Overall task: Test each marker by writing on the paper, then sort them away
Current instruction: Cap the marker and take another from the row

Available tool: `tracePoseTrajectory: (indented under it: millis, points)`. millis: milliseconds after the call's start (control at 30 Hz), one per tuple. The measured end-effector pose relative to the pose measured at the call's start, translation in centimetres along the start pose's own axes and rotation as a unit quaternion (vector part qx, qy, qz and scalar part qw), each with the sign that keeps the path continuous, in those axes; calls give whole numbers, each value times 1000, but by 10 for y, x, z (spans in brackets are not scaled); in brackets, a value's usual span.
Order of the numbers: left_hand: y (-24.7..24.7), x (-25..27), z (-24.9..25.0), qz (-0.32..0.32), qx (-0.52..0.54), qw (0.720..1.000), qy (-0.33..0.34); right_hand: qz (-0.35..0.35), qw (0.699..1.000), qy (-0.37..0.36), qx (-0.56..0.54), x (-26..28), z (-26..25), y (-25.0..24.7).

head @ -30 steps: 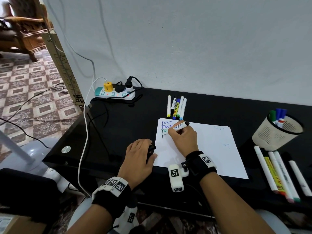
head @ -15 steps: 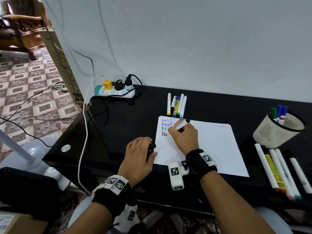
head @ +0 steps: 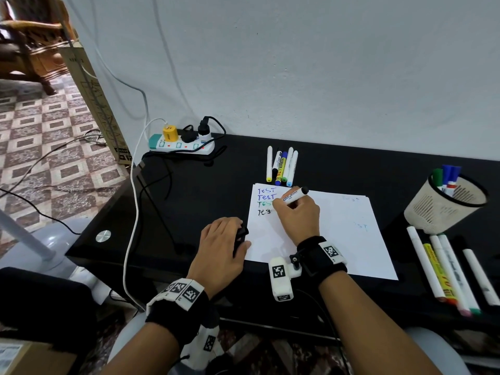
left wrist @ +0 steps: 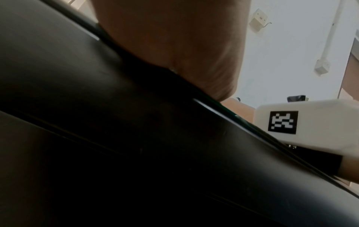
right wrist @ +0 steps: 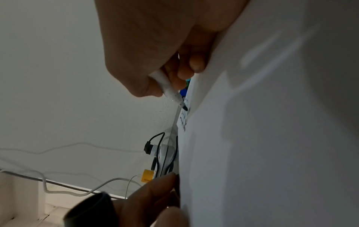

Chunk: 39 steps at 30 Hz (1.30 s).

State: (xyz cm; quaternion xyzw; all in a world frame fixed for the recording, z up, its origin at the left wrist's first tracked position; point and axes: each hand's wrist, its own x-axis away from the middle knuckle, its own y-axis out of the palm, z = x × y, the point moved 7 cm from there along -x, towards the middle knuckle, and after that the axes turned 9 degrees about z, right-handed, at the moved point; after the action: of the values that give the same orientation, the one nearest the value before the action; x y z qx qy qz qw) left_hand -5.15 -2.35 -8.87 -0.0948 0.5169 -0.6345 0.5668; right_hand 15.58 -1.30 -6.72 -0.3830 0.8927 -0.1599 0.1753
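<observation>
My right hand pinches the black marker, tip on the paper at the fourth "TEST", while my left hand grips its cap on the tabletop, and dragging my palm could smear wet ink.

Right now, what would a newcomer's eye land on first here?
The right hand gripping a black marker, its tip on the white paper by a column of coloured TEST lines at the sheet's top left. The left hand holds a black cap at the paper's left edge.
</observation>
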Motion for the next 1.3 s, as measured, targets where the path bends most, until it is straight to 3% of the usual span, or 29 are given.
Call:
tracePoseTrajectory:
  millis: [400, 600, 800, 933, 1067, 1167, 1300]
  points:
    - [0, 0, 0, 0, 7, 1000, -2, 19, 1000, 9, 5, -1, 0, -4]
    - [0, -1, 1, -6, 4, 1000, -1, 77, 993, 70, -62, -4, 6, -14]
    - [-3, -1, 4, -31, -3, 999, -11, 24, 986, 72, -150, 4, 8, -29]
    - [-14, -7, 5, -54, 69, 994, -66, -10, 970, 99, -223, 27, -9, -58]
    - [-41, -9, 42, -85, 132, 987, -31, -70, 965, 48, -249, 54, -51, -92]
    - [-69, -3, 84, -119, 191, 974, 17, -79, 962, 11, -259, 70, -77, -116]
    - [-101, 1, 116, -114, 211, 970, 51, -80, 957, -33, -278, 85, -104, -142]
